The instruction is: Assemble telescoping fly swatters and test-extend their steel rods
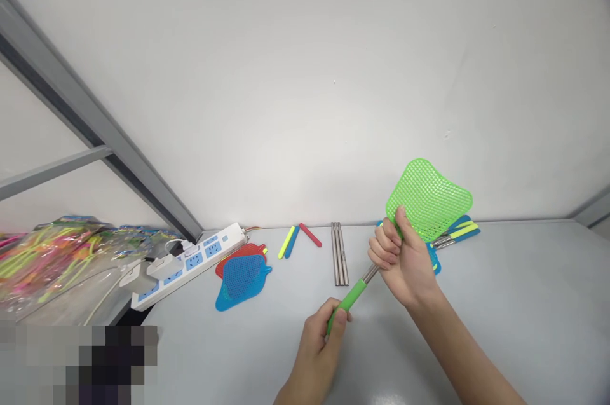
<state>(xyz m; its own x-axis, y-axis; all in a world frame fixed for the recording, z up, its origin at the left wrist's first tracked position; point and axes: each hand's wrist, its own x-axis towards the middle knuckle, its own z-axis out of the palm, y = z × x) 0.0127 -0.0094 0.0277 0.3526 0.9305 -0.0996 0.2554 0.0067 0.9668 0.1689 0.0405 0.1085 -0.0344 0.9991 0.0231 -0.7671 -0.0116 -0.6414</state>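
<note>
A green fly swatter is held up slantwise between both hands, its mesh head at the upper right. My left hand is closed round its green grip. My right hand grips it just below the mesh head, hiding the joint there; a short piece of metal rod shows between the hands. Behind my right hand lie blue and yellow handles with metal rods, partly hidden. Left of the swatter, several metal rods lie side by side on the grey table.
Yellow, blue and red handle grips lie near the wall. Left of them, a blue swatter head overlaps a red one. A white power strip with plugs runs along the left edge, beside plastic bags of colourful items.
</note>
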